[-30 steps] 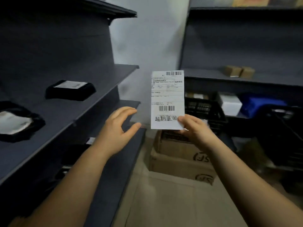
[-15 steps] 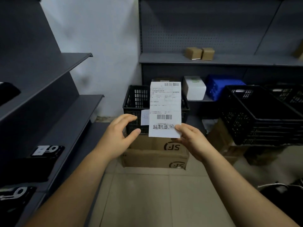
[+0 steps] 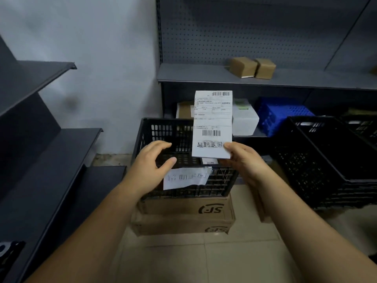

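Dark grey shelves (image 3: 47, 152) line the left wall. The left hand (image 3: 152, 162) hovers with fingers loosely spread, holding nothing, in front of a black crate (image 3: 163, 127) that carries a taped paper note (image 3: 185, 178). The right hand (image 3: 243, 160) pinches the lower right corner of a white shipping label (image 3: 213, 123), held upright above the crate. 2 cardboard boxes (image 3: 183, 215) sit beneath the crate.

The small print on the label (image 3: 213, 119) is too tiny to read. The writing on the paper note (image 3: 187, 178) below is blurry.
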The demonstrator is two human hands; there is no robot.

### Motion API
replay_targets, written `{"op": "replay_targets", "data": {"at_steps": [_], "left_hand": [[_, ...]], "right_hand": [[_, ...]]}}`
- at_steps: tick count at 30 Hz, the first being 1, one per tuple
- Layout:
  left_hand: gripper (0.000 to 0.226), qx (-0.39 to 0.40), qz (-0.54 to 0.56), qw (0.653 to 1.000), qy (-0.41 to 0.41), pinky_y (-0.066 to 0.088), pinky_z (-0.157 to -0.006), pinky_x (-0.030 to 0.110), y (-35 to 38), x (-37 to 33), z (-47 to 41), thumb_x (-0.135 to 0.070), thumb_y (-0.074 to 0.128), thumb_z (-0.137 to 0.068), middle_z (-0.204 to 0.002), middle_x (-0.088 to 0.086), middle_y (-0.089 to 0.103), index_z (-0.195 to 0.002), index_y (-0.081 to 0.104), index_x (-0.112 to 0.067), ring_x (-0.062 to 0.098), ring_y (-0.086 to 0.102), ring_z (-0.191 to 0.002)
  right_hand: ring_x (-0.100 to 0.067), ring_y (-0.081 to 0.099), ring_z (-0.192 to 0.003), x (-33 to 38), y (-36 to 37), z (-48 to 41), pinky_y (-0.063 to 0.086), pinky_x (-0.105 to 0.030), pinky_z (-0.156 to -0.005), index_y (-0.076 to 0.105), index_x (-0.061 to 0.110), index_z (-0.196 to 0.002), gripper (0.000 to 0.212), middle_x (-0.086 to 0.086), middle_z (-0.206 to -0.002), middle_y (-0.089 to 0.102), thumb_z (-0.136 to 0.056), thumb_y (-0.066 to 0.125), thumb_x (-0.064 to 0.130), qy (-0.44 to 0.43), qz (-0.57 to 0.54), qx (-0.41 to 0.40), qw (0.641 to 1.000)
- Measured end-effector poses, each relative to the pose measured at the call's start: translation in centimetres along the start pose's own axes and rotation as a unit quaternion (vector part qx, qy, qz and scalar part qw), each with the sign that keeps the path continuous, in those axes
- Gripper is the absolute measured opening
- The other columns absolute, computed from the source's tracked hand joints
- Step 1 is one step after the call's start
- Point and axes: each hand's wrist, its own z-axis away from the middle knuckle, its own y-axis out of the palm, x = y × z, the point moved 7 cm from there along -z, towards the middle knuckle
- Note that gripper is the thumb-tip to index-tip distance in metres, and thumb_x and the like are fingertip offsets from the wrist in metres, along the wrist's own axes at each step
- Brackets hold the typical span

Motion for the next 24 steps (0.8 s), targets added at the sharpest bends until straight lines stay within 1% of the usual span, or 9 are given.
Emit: {"op": "replay_targets", "data": {"at_steps": [4,6,8,10,14,17,19,21,24], "left_hand": [[0.043,0.020,0.013,1.000,-0.019,0.034,-0.106,0.026,2.7,2.5,-6.0,-0.036,0.059,-0.092,-0.131,-0.017,0.046,-0.133,0.054,-0.023,0.002,0.042,-0.123],[0.043,0.036,0.014,0.999,-0.028,0.035,-0.107,0.029,4.6,4.0,-8.7,-0.037,0.059,-0.093,-0.131,-0.018,0.045,-0.133,0.053,-0.024,0.002,0.042,-0.123],[0.043,0.045,0.007,0.998,-0.040,0.035,-0.108,0.031,6.6,5.7,-11.3,-0.037,0.059,-0.093,-0.132,-0.014,0.047,-0.133,0.053,-0.024,0.003,0.042,-0.124],[0.042,0.053,-0.002,0.997,-0.053,0.033,-0.108,0.029,8.7,7.7,-13.8,-0.037,0.059,-0.093,-0.133,-0.011,0.049,-0.132,0.054,-0.023,0.002,0.041,-0.123],[0.043,0.086,-0.002,0.991,-0.103,0.036,-0.111,0.037,12.8,12.0,-18.1,-0.042,0.058,-0.092,-0.133,-0.011,0.050,-0.132,0.053,-0.027,0.006,0.044,-0.125],[0.042,0.091,0.009,0.984,-0.155,0.036,-0.110,0.036,15.4,15.4,-20.1,-0.041,0.059,-0.091,-0.128,-0.009,0.053,-0.130,0.055,-0.024,0.008,0.047,-0.122],[0.040,0.094,0.010,0.979,-0.180,0.037,-0.109,0.034,16.9,17.5,-21.0,-0.037,0.061,-0.091,-0.125,-0.008,0.055,-0.128,0.057,-0.022,0.008,0.048,-0.119],[0.037,0.110,-0.001,0.976,-0.187,0.039,-0.106,0.030,18.5,19.2,-21.6,-0.034,0.063,-0.091,-0.120,-0.009,0.056,-0.125,0.058,-0.021,0.006,0.050,-0.114],[0.037,0.120,-0.008,0.969,-0.214,0.040,-0.102,0.025,19.9,21.8,-22.0,-0.031,0.064,-0.090,-0.118,-0.009,0.056,-0.125,0.059,-0.020,0.004,0.050,-0.111]], "right_hand": [[-0.026,0.065,-0.115,-1.4,-1.7,-6.1,0.052,-0.039,-0.098,0.069,0.006,-0.113,0.027,-0.009,-0.114,0.073,-0.099,0.053,0.023,0.034,0.005,-0.006,0.999],[-0.024,0.066,-0.112,-2.6,-2.7,-8.9,0.053,-0.036,-0.095,0.070,0.008,-0.110,0.024,-0.007,-0.112,0.074,-0.099,0.054,0.023,0.055,0.005,-0.008,0.998],[-0.022,0.066,-0.111,-4.2,-3.6,-12.0,0.053,-0.035,-0.095,0.071,0.011,-0.107,0.023,-0.005,-0.110,0.074,-0.099,0.055,0.024,0.077,0.008,0.000,0.997],[-0.021,0.066,-0.111,-6.1,-4.7,-15.4,0.053,-0.035,-0.093,0.071,0.011,-0.106,0.023,-0.003,-0.110,0.075,-0.099,0.055,0.025,0.092,0.016,0.005,0.996],[-0.018,0.067,-0.110,-10.3,-6.5,-21.9,0.055,-0.033,-0.092,0.069,0.012,-0.116,0.026,-0.001,-0.112,0.074,-0.099,0.055,0.027,0.143,0.027,0.023,0.989],[-0.016,0.066,-0.110,-14.5,-7.4,-26.1,0.055,-0.034,-0.095,0.067,0.014,-0.119,0.026,-0.001,-0.116,0.072,-0.099,0.057,0.026,0.197,0.040,0.034,0.979],[-0.019,0.065,-0.113,-18.0,-7.6,-28.3,0.056,-0.035,-0.095,0.068,0.015,-0.115,0.022,-0.004,-0.120,0.071,-0.097,0.059,0.025,0.232,0.046,0.047,0.970],[-0.030,0.062,-0.117,-21.5,-7.5,-29.7,0.055,-0.039,-0.096,0.069,0.015,-0.112,0.020,-0.014,-0.121,0.068,-0.097,0.060,0.025,0.267,0.056,0.053,0.961],[-0.041,0.055,-0.121,-26.3,-7.3,-30.9,0.053,-0.045,-0.098,0.066,0.003,-0.118,0.034,-0.028,-0.129,0.058,-0.095,0.062,0.028,0.329,0.081,0.050,0.940]]}}
